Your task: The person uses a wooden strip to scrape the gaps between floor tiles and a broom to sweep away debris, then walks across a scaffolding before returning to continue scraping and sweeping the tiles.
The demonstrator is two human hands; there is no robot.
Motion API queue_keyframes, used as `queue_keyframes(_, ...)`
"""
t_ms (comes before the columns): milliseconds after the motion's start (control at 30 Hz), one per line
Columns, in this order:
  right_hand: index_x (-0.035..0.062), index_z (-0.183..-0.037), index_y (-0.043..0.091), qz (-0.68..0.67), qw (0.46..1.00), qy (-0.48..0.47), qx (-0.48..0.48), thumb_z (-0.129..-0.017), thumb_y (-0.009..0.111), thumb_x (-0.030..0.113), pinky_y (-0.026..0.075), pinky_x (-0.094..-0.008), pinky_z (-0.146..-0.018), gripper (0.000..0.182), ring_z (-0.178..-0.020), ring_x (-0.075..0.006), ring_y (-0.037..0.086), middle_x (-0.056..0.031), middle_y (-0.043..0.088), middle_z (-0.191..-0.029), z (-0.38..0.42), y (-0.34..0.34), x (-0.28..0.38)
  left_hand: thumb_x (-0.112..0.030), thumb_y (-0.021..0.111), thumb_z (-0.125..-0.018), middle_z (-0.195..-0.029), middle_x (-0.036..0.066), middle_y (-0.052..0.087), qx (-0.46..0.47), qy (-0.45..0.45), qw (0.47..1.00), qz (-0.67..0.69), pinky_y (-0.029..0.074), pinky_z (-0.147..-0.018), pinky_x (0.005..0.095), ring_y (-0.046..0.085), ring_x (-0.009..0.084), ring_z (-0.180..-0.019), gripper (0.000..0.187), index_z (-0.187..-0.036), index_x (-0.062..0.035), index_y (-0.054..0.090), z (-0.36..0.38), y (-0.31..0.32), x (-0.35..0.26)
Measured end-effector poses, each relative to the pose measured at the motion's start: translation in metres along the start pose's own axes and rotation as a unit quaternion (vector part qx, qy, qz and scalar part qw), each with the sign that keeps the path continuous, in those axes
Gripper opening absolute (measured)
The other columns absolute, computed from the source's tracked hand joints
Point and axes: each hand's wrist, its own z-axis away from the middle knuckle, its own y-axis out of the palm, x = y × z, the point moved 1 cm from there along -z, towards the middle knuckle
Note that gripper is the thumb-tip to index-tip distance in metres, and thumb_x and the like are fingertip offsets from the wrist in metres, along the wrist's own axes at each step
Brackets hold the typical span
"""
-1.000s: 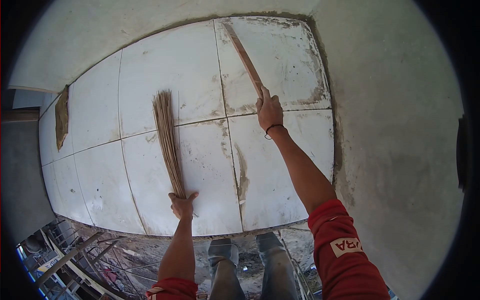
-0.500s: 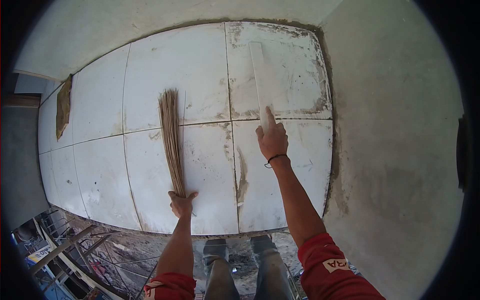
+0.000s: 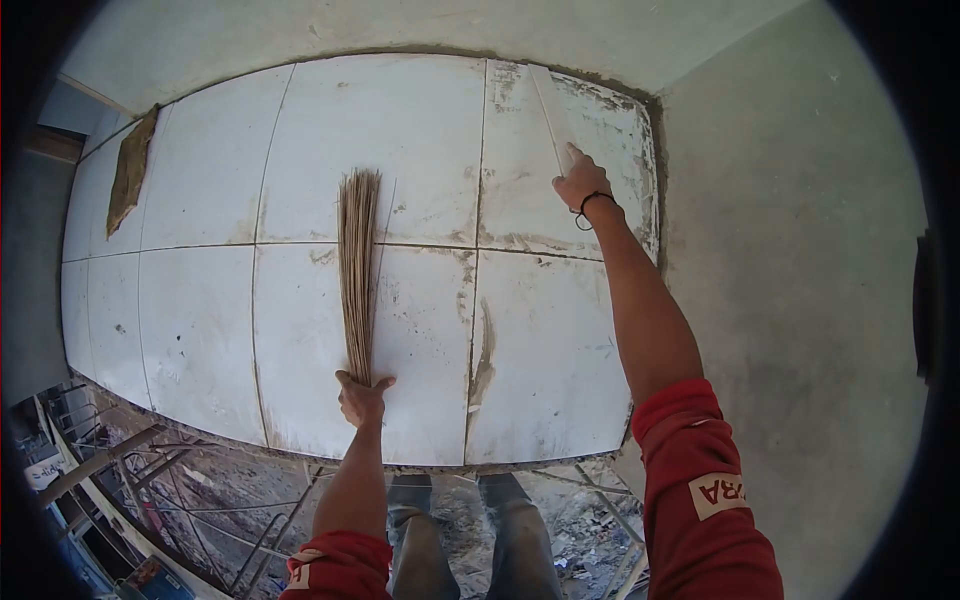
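Observation:
My left hand (image 3: 361, 400) is closed round the lower end of a stick broom (image 3: 357, 270), a bundle of thin brown sticks whose tips point away from me over the white tiles. One stray stick stands off along its right side. My right hand (image 3: 586, 186) grips the near end of a long, flat white strip (image 3: 549, 112), with the index finger stretched along it. The strip lies over the far right tile (image 3: 610, 150), and its far end is near the back wall. Dirt smears mark that tile's surface and edges.
White tiles (image 3: 190, 320) with dark joints cover the raised slab. A brown, ragged flat piece (image 3: 131, 175) lies at the far left. Grey walls (image 3: 790, 300) rise behind and to the right. Below the front edge are metal frames (image 3: 270, 520) and rubble-strewn ground.
My right hand has pushed the white strip away from me and slightly right, up to the back wall. The broom stays in my left hand, now more upright in view. The camera view has shifted.

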Motion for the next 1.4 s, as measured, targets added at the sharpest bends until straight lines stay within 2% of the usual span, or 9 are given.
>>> queue_keyframes(400, 0.0165, -0.171, 0.033, -0.009, 0.999, -0.028, -0.022, -0.090, 0.074, 0.024, 0.061, -0.0520, -0.104, 0.092, -0.118, -0.0434, 0.073, -0.0282, 0.072, -0.133, 0.027, 0.050, -0.013, -0.041, 0.106, -0.063, -0.111, 0.021, 0.076, 0.006, -0.010, 1.000, 0.019, 0.061, -0.087, 0.0579, 0.074, 0.0465, -0.107, 0.092, -0.124, -0.0096, 0.044, 0.004, -0.007, -0.003)
queue_keyframes(500, 0.0127, -0.171, 0.032, -0.035, 0.992, -0.103, -0.055, -0.092, 0.072, 0.024, 0.061, -0.0574, -0.092, 0.090, -0.096, -0.0524, 0.074, -0.0290, 0.077, -0.105, 0.112, 0.094, -0.034, -0.041, 0.106, -0.063, -0.110, 0.023, 0.076, 0.007, -0.010, 1.000, 0.028, 0.062, -0.087, 0.0581, 0.075, 0.0468, -0.105, 0.092, -0.123, -0.0094, 0.044, 0.007, -0.011, -0.004)
queue_keyframes(600, 0.0172, -0.172, 0.032, -0.056, 0.993, -0.093, -0.051, -0.098, 0.074, 0.032, 0.060, -0.0580, -0.076, 0.086, -0.079, -0.0485, 0.072, -0.0263, 0.070, -0.084, 0.238, 0.134, -0.035, -0.041, 0.106, -0.063, -0.111, 0.022, 0.076, 0.001, -0.005, 1.000, 0.030, 0.061, -0.087, 0.0584, 0.074, 0.0469, -0.105, 0.092, -0.123, -0.0094, 0.044, 0.003, -0.008, -0.005)
queue_keyframes(633, 0.0219, -0.172, 0.035, -0.070, 0.993, -0.078, -0.048, -0.097, 0.075, 0.033, 0.060, -0.0571, -0.075, 0.086, -0.077, -0.0464, 0.071, -0.0232, 0.067, -0.084, 0.308, 0.152, -0.037, -0.040, 0.106, -0.063, -0.111, 0.022, 0.076, 0.007, -0.007, 1.000, 0.026, 0.061, -0.087, 0.0583, 0.074, 0.0469, -0.106, 0.092, -0.123, -0.0094, 0.044, 0.003, -0.009, -0.004)
queue_keyframes(667, 0.0183, -0.170, 0.039, -0.071, 0.995, -0.065, -0.036, -0.095, 0.076, 0.027, 0.059, -0.0563, -0.077, 0.084, -0.080, -0.0457, 0.070, -0.0235, 0.069, -0.085, 0.341, 0.155, -0.035, -0.040, 0.106, -0.063, -0.111, 0.022, 0.076, 0.010, -0.009, 1.000, 0.025, 0.061, -0.087, 0.0582, 0.074, 0.0469, -0.106, 0.092, -0.123, -0.0094, 0.043, 0.003, -0.009, -0.004)
queue_keyframes(833, 0.0176, -0.168, 0.046, -0.107, 0.994, -0.011, 0.004, -0.092, 0.079, 0.022, 0.058, -0.0540, -0.080, 0.083, -0.082, -0.0422, 0.068, -0.0212, 0.067, -0.085, 0.426, 0.156, -0.036, -0.040, 0.106, -0.064, -0.111, 0.022, 0.076, 0.014, -0.016, 1.000, 0.017, 0.061, -0.087, 0.0580, 0.074, 0.0471, -0.106, 0.092, -0.124, -0.0098, 0.043, 0.003, -0.009, -0.005)
queue_keyframes(1067, 0.0299, -0.167, 0.046, -0.012, 1.000, 0.024, -0.008, -0.089, 0.083, 0.024, 0.060, -0.0542, -0.078, 0.086, -0.083, -0.0415, 0.073, -0.0179, 0.071, -0.086, 0.352, 0.130, -0.003, -0.040, 0.105, -0.064, -0.110, 0.021, 0.076, 0.012, -0.018, 1.000, 0.018, 0.061, -0.087, 0.0584, 0.074, 0.0468, -0.106, 0.092, -0.124, -0.0105, 0.042, 0.004, -0.011, -0.007)
queue_keyframes(1267, 0.0313, -0.169, 0.040, 0.032, 0.999, -0.020, -0.026, -0.092, 0.082, 0.030, 0.063, -0.0497, -0.078, 0.088, -0.085, -0.0347, 0.075, -0.0133, 0.073, -0.093, 0.224, 0.115, 0.022, -0.041, 0.106, -0.064, -0.112, 0.021, 0.076, 0.018, -0.017, 0.999, 0.021, 0.061, -0.087, 0.0584, 0.074, 0.0465, -0.107, 0.093, -0.125, -0.0108, 0.042, 0.002, -0.008, -0.004)
queue_keyframes(1400, 0.0306, -0.170, 0.040, 0.044, 0.998, -0.024, -0.039, -0.092, 0.082, 0.031, 0.063, -0.0499, -0.078, 0.088, -0.086, -0.0345, 0.075, -0.0139, 0.074, -0.093, 0.210, 0.114, 0.026, -0.042, 0.106, -0.064, -0.113, 0.019, 0.076, 0.014, -0.014, 1.000, 0.019, 0.061, -0.087, 0.0582, 0.074, 0.0461, -0.107, 0.093, -0.124, -0.0107, 0.043, 0.002, -0.009, -0.005)
